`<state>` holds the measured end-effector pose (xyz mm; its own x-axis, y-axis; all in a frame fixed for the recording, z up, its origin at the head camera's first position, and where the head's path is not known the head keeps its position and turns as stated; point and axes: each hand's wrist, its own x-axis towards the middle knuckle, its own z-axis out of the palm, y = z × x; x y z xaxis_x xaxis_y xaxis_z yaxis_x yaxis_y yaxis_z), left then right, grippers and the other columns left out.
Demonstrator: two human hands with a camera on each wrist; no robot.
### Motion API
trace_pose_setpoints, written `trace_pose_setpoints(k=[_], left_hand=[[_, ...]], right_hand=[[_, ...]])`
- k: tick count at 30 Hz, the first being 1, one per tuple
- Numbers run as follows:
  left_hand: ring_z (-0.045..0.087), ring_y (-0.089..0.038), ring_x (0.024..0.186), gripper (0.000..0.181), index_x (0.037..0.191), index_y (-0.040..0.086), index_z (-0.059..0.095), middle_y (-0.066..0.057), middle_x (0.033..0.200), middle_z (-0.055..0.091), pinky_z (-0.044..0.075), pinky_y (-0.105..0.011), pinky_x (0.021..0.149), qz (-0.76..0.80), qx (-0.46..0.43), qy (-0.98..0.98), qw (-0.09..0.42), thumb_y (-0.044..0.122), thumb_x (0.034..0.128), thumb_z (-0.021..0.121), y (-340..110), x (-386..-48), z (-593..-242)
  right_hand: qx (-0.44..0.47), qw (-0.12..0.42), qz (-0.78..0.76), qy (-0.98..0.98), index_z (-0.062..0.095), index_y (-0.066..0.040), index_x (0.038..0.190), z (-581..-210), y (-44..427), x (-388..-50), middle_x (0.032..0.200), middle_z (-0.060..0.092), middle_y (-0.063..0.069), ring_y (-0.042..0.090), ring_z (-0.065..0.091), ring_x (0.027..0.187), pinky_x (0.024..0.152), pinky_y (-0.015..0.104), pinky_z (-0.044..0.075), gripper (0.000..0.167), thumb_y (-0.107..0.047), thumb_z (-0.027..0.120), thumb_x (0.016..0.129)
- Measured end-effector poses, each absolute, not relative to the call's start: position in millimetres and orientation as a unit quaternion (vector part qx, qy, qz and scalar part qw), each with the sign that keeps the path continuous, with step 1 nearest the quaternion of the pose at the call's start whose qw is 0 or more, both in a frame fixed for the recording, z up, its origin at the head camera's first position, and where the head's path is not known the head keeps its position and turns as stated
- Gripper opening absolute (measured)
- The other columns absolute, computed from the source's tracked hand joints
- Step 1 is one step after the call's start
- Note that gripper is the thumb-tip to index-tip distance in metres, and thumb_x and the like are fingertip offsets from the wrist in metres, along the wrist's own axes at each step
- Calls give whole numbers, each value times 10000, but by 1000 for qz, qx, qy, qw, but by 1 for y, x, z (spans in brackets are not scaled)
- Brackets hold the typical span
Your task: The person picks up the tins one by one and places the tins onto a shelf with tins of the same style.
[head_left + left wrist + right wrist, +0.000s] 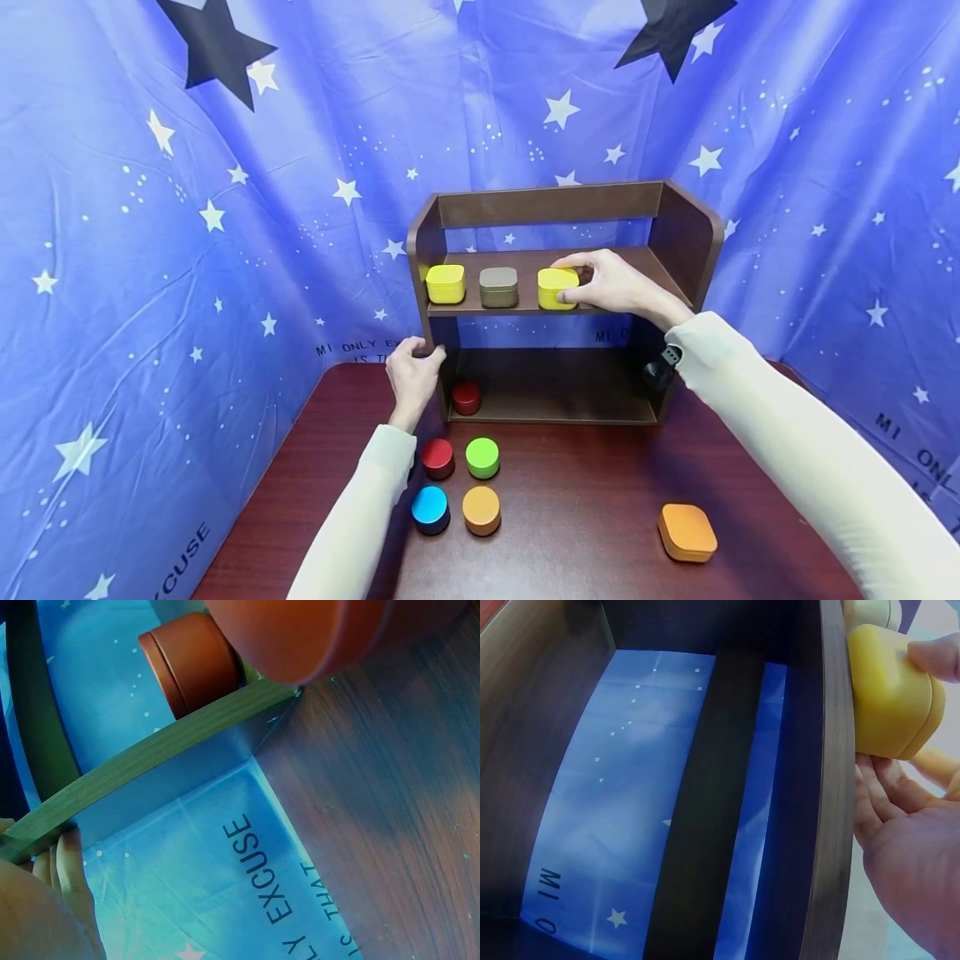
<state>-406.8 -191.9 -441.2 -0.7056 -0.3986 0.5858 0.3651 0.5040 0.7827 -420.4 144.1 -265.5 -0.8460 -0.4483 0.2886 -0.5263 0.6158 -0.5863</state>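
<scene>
Backdrop (495, 108) reads "EXCUSE"; right hand (613, 283) pinches yellow box (552, 283).

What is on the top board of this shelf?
From left: a yellow tin, a brownish tin and another yellow tin, held by the right hand. The tins hide part of the board behind them.

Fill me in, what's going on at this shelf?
A person's right hand holds a yellow container at the upper shelf, beside a brownish container and another yellow container. The left hand grips the left side panel. One round red container stands on the lower shelf; four round containers and an orange squarish container stand on the table.
</scene>
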Motion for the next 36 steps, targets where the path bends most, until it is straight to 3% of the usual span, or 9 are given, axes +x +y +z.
trace_pose_setpoints(k=[27, 33, 36], left_hand=[[738, -394, 873, 172, 855, 5, 774, -186, 898, 802, 551, -472, 835, -497, 7, -777, 386, 143, 783, 847, -191, -406, -442], [736, -391, 880, 165, 845, 11, 774, -179, 903, 804, 549, -457, 829, -499, 6, -776, 386, 147, 789, 848, -192, -408, -442], [740, -388, 878, 166, 848, 12, 778, -174, 905, 807, 549, -442, 822, -500, 5, -775, 387, 150, 788, 847, -193, -409, -443]], right_hand=[[265, 36, 347, -899, 688, -47, 1417, -265, 146, -428, 1210, 724, 178, 263, 612, 999, 885, 326, 471, 478, -148, 747, 954], [263, 27, 355, -897, 683, -41, 1415, -264, 146, -430, 1145, 713, 171, 215, 625, 837, 733, 269, 501, 485, -140, 751, 946], [264, 22, 351, -898, 674, -40, 1426, -264, 146, -431, 1153, 706, 172, 242, 630, 876, 778, 294, 501, 490, -143, 742, 952]])
